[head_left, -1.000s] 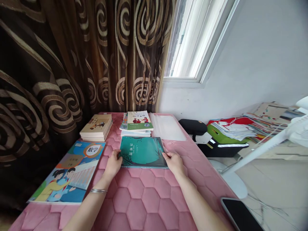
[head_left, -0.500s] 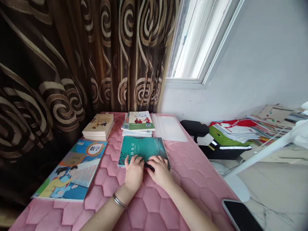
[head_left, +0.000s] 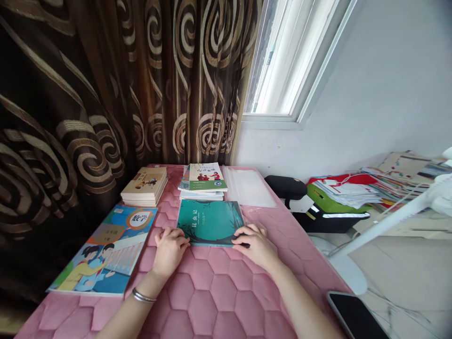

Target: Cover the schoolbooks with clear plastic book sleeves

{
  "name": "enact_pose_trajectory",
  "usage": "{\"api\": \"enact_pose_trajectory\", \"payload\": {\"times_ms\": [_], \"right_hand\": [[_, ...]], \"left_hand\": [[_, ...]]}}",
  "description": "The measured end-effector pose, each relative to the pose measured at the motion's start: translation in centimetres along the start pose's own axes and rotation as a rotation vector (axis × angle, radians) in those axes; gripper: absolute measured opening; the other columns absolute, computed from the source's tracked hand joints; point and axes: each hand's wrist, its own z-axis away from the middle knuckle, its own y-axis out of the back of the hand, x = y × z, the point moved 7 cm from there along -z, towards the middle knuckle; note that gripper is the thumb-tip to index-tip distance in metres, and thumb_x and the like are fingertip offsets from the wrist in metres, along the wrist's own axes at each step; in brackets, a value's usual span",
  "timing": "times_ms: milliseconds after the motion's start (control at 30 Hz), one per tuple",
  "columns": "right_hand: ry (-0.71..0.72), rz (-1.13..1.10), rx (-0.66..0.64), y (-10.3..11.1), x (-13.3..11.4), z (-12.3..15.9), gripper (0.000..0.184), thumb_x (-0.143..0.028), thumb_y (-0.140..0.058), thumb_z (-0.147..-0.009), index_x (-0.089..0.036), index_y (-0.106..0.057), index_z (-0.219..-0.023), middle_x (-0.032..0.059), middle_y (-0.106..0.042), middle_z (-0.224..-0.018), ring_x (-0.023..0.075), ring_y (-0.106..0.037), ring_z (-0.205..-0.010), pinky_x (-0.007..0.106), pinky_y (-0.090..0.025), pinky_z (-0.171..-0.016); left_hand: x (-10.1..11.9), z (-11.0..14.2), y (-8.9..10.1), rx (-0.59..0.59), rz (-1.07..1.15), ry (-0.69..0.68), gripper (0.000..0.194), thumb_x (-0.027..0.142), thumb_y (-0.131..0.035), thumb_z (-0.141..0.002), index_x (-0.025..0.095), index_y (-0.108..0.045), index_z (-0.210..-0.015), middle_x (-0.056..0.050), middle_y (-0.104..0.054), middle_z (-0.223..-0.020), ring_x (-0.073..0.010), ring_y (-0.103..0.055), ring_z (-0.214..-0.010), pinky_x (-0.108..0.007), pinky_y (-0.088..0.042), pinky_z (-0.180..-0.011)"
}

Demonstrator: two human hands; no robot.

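Observation:
A teal book (head_left: 211,221) with dark branch drawings lies flat on the pink quilted surface (head_left: 212,292). My left hand (head_left: 170,249), with a silver bangle on its wrist, has its fingers curled around the book's near left corner. At the near right corner, my right hand (head_left: 256,245) grips the book, fingers over the cover and thumb by the near edge. Just behind the book is a stack of books topped by a white and green one (head_left: 206,178). Left of my left hand lies a blue math textbook (head_left: 113,252).
A stack of tan books (head_left: 144,186) is at the far left, before a brown curtain (head_left: 183,84). Clear plastic sheets (head_left: 249,188) lie at the back right. A phone (head_left: 355,315) rests near the right edge. Beyond stand a white fan (head_left: 384,219) and a black bag (head_left: 321,221).
My hands came together at the middle of the book's near edge, where something dark showed between them, then moved apart to its near corners. The book shifted slightly.

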Motion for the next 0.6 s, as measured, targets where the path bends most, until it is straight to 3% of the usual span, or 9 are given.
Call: {"api": "enact_pose_trajectory", "payload": {"times_ms": [133,267,600], "right_hand": [[-0.053,-0.039,-0.043,0.6,2.7,0.6,0.011,-0.027,-0.073,-0.078,-0.037,-0.076,-0.082,0.0002,-0.068,-0.105,0.0242,-0.053,-0.101,0.044,-0.035,-0.088],[-0.079,-0.121,-0.065,0.9,4.2,1.1,0.012,-0.028,-0.070,-0.079,-0.036,-0.077,-0.085,0.0020,-0.065,-0.110,0.0241,-0.054,-0.103,0.044,-0.040,-0.090],[-0.094,-0.192,-0.144,1.4,4.6,1.3,0.020,-0.025,-0.068,-0.079,-0.039,-0.076,-0.092,0.0003,-0.063,-0.117,0.0241,-0.050,-0.110,0.044,-0.040,-0.099]], "left_hand": [[-2.6,0.6,0.7,0.031,0.021,0.077,0.016,0.023,-0.066,-0.081,0.034,-0.077,-0.077,0.000,-0.072,-0.104,-0.0253,-0.056,-0.101,-0.049,-0.028,-0.092],[-3.6,0.5,0.5,-0.002,0.063,0.140,0.018,0.023,-0.067,-0.079,0.038,-0.077,-0.077,0.002,-0.071,-0.110,-0.0264,-0.054,-0.107,-0.048,-0.030,-0.093],[-4.7,0.2,-0.4,-0.079,0.099,0.138,0.027,0.017,-0.062,-0.080,0.040,-0.076,-0.084,0.002,-0.070,-0.113,-0.0261,-0.054,-0.109,-0.047,-0.030,-0.093]]}}
